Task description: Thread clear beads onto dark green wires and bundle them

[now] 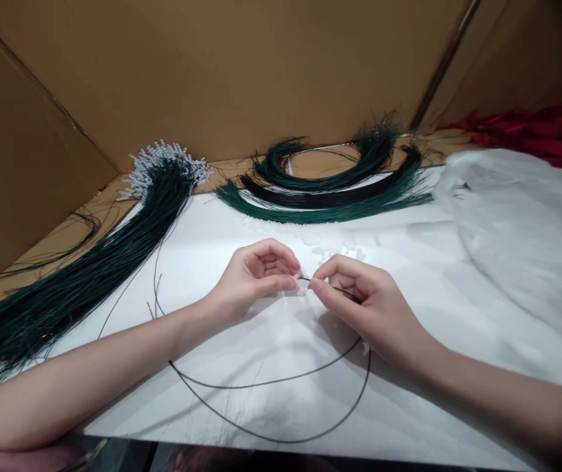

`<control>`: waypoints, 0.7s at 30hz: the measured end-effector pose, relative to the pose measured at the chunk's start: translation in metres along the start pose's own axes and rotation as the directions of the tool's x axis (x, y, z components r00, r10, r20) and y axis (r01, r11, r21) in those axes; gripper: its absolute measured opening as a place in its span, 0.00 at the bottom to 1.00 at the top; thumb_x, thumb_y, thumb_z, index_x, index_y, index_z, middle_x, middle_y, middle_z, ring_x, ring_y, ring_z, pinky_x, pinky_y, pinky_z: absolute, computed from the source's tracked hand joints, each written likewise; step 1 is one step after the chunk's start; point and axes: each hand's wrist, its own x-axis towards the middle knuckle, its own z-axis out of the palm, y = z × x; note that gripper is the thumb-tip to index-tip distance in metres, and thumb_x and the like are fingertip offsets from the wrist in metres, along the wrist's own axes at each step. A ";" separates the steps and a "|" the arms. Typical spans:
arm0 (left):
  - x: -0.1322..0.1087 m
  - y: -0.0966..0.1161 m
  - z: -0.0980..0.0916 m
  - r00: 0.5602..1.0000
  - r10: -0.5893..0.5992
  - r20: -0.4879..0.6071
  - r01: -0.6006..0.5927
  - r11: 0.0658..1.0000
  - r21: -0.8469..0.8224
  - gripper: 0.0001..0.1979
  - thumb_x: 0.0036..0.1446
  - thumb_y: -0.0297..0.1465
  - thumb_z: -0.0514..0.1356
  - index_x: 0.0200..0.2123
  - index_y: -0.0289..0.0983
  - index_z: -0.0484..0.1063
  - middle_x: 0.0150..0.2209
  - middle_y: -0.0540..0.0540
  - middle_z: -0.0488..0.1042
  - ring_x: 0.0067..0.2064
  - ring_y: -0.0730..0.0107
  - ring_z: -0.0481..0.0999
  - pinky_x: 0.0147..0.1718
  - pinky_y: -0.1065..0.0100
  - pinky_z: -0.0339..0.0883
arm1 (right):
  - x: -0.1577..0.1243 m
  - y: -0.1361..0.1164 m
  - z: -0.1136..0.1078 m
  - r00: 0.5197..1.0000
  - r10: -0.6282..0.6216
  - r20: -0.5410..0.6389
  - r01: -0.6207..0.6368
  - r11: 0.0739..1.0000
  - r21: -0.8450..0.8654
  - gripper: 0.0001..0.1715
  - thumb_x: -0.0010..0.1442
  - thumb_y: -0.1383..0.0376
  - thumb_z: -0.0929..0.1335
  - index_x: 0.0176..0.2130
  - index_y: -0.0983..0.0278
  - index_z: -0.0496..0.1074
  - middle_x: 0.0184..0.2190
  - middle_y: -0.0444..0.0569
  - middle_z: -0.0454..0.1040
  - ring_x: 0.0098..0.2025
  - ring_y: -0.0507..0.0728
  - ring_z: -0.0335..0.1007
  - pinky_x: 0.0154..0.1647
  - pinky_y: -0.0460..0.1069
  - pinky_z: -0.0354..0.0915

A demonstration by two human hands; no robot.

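My left hand [256, 275] and my right hand [359, 301] meet over the middle of a white sheet [409, 406]. The right hand's thumb and forefinger pinch the end of a thin dark wire [271, 381], which loops back toward me across the sheet. The left hand's fingertips are closed on something very small at that wire's tip; what it is cannot be made out. A few small clear plastic pieces [340, 250] lie scattered just beyond the hands.
A long bundle of dark green wires with white tips [114, 255] lies at the left. Curved green and black wire bundles [330, 190] rest at the back. A clear plastic bag [521, 223] sits at the right, red material [531, 131] behind it. Cardboard walls [212, 72] enclose the space.
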 end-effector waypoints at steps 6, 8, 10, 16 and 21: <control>0.000 0.001 0.000 1.000 0.005 0.006 -0.005 1.000 0.000 0.11 0.45 0.22 0.72 0.32 0.34 0.75 0.30 0.50 0.77 0.31 0.79 0.76 0.32 0.78 0.71 | -0.001 0.001 0.000 1.000 -0.003 0.008 0.003 1.000 0.002 0.08 0.62 0.64 0.67 0.31 0.64 0.69 0.18 0.36 0.51 0.20 0.46 0.47 0.21 0.45 0.44; 0.000 0.001 0.000 1.000 0.007 0.005 -0.007 1.000 0.001 0.11 0.44 0.22 0.72 0.32 0.34 0.75 0.30 0.50 0.77 0.31 0.79 0.76 0.32 0.78 0.71 | -0.001 0.001 0.000 1.000 -0.005 0.006 0.005 1.000 -0.003 0.08 0.62 0.65 0.67 0.31 0.64 0.69 0.18 0.36 0.51 0.20 0.46 0.47 0.21 0.45 0.44; 0.000 0.001 0.000 1.000 0.004 -0.004 -0.004 1.000 0.006 0.11 0.44 0.22 0.72 0.31 0.33 0.75 0.30 0.50 0.77 0.30 0.78 0.75 0.31 0.77 0.71 | 0.000 0.000 0.000 1.000 -0.009 0.007 0.009 1.000 -0.004 0.08 0.62 0.65 0.67 0.31 0.64 0.69 0.18 0.36 0.51 0.20 0.46 0.47 0.21 0.45 0.44; -0.001 0.001 -0.001 1.000 -0.013 -0.024 0.014 0.999 0.039 0.10 0.44 0.24 0.72 0.30 0.33 0.75 0.30 0.49 0.76 0.30 0.77 0.74 0.29 0.76 0.69 | 0.000 0.000 0.001 1.000 -0.013 0.010 0.013 1.000 0.000 0.08 0.62 0.65 0.67 0.31 0.64 0.69 0.18 0.36 0.51 0.20 0.46 0.47 0.21 0.45 0.44; -0.001 0.001 -0.002 1.000 0.000 -0.011 0.001 0.997 0.077 0.08 0.46 0.25 0.72 0.30 0.34 0.76 0.30 0.49 0.76 0.30 0.77 0.74 0.28 0.77 0.68 | 0.000 0.000 0.000 1.000 -0.018 0.008 0.018 1.000 -0.002 0.08 0.62 0.65 0.67 0.31 0.65 0.69 0.18 0.36 0.50 0.20 0.46 0.47 0.21 0.45 0.44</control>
